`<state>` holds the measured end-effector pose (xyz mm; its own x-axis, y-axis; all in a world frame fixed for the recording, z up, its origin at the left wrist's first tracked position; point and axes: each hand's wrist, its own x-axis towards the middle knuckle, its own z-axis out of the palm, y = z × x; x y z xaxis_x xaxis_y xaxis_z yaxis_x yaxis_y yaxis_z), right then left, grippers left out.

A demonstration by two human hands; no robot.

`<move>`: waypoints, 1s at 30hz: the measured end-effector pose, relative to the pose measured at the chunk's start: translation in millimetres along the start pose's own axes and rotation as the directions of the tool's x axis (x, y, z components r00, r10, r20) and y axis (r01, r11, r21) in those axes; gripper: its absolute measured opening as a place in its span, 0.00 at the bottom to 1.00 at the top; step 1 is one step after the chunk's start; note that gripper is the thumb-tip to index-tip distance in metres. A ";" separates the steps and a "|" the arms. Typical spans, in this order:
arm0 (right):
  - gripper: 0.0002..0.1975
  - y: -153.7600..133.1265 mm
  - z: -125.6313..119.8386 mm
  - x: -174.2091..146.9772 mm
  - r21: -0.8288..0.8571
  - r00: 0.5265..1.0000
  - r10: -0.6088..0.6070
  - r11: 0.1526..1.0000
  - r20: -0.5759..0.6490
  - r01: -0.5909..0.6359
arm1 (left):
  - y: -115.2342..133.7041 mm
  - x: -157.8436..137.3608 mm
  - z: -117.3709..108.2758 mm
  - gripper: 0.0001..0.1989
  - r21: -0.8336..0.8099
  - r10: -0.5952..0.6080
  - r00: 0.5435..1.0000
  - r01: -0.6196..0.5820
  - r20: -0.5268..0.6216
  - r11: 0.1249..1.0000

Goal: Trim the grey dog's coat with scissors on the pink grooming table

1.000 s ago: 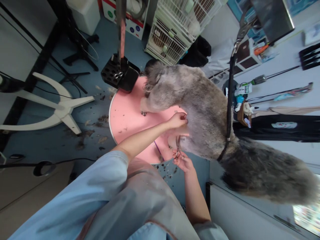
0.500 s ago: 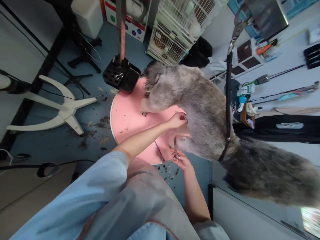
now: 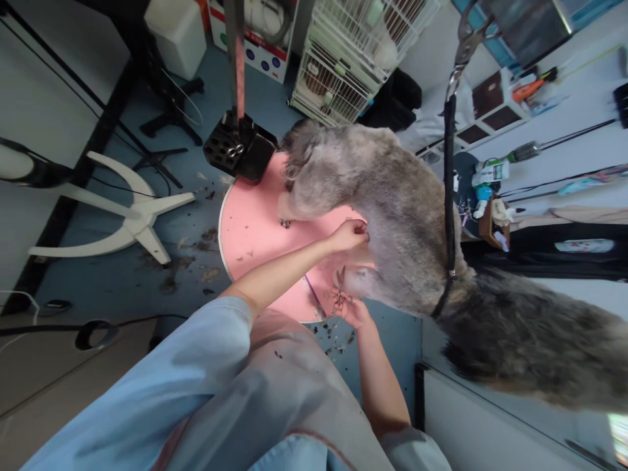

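A grey-coated dog (image 3: 392, 183) stands on a round pink table (image 3: 250, 222), its trimmed body side-on to me and its long-haired head at the lower right. My left hand (image 3: 350, 235) rests against the dog's side by a leg, fingers curled together; what they pinch, if anything, is hidden. Below it, my right hand (image 3: 354, 310) holds a pair of scissors (image 3: 339, 294) by the finger loops. Their blades are parted and point up beside the dog's lower leg (image 3: 360, 280). A thin purple-edged comb (image 3: 313, 288) lies on the table near the scissors.
A black strap (image 3: 449, 190) hangs from a metal clamp and loops round the dog's neck. A black tool holder (image 3: 240, 147) on a post stands at the table's far edge. Cages (image 3: 338, 72) stand behind; a white stand base (image 3: 140, 219) and hair clumps are on the floor.
My right hand has shifted slightly left with the scissors, whose blades now stand apart. My left hand keeps its place on the dog. The view has turned a little.
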<state>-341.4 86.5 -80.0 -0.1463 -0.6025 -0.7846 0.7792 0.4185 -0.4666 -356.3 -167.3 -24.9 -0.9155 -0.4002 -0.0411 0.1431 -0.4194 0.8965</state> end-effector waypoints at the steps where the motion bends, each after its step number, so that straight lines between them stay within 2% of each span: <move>1: 0.17 0.8 -1.0 1.5 -0.020 1.000 -0.008 1.000 -0.001 0.008 | 0.1 0.0 0.0 0.05 0.000 0.000 1.000 0.000 0.000 1.000; 3: 0.20 2.5 -3.3 4.6 -0.047 1.000 -0.018 0.999 0.008 0.019 | 0.5 -0.1 0.1 0.04 -0.002 -0.001 1.000 0.001 0.006 1.000; 7: 0.19 5.2 -6.7 11.5 0.009 0.996 0.031 0.999 0.079 -0.032 | 0.2 0.1 0.4 0.05 0.000 0.009 1.000 -0.009 0.005 1.000; 12: 0.21 9.0 -9.6 16.9 -0.078 1.000 0.016 0.997 0.014 -0.015 | -4.7 1.8 0.2 0.05 0.028 0.021 1.000 -0.021 0.003 0.999; 17: 0.20 10.7 -8.4 20.5 -0.067 0.995 0.090 0.994 0.031 -0.088 | -8.4 3.1 -0.8 0.05 0.044 0.038 0.999 -0.038 0.005 0.998; 21: 0.21 12.3 -7.1 21.2 -0.203 0.996 0.084 0.975 -0.036 -0.090 | -7.7 1.8 -1.5 0.05 0.043 0.052 0.999 -0.052 0.009 0.998; 26: 0.21 10.7 -7.9 21.5 -0.260 0.988 0.137 0.954 -0.070 -0.151 | -3.3 -1.2 0.3 0.06 -0.001 0.030 1.000 -0.030 -0.006 1.000; 30: 0.22 9.1 -12.3 23.9 -0.413 0.981 0.180 0.890 -0.073 -0.194 | -1.0 -2.2 1.5 0.06 -0.027 0.014 1.000 -0.015 -0.011 1.000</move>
<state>-345.3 84.3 -108.0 -0.0480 -0.4662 -0.8834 0.4701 0.7698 -0.4318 -355.0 -164.8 -25.0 -0.9091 -0.4154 -0.0333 0.1664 -0.4351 0.8849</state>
